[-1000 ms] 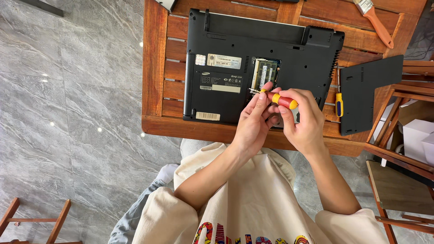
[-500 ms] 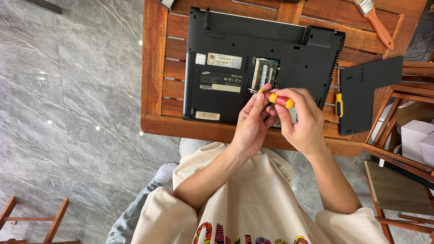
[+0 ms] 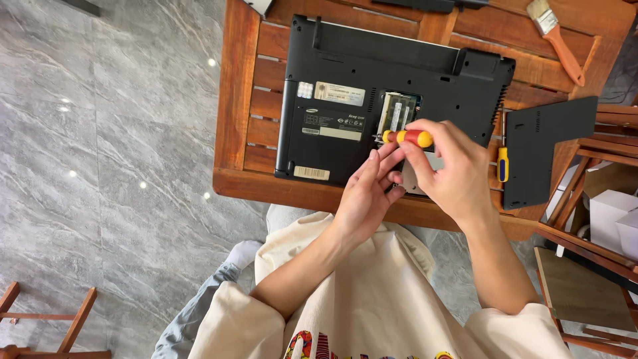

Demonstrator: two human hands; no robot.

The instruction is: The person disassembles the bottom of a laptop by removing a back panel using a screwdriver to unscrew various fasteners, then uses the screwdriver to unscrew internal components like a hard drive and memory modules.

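While the grey stone floor (image 3: 113,166) fills the left of the view, a black laptop (image 3: 345,100) lies bottom-up on the wooden table (image 3: 236,100), its memory bay open. The left hand (image 3: 365,193) rests loosely curled on the case edge, fingertips touching the screwdriver (image 3: 407,137). That tool looks light, stiff and small, best gripped on its red-and-yellow handle. The right hand (image 3: 452,173) pinches it there, fingers narrow. Further right lie a black cover panel (image 3: 545,146) and a brush (image 3: 558,40).

Desk (image 3: 239,100): slatted brown wood.
On it: black laptop (image 3: 345,80) lying bottom up, black cover panel (image 3: 545,149), brush (image 3: 557,40), yellow-handled screwdriver (image 3: 503,163).
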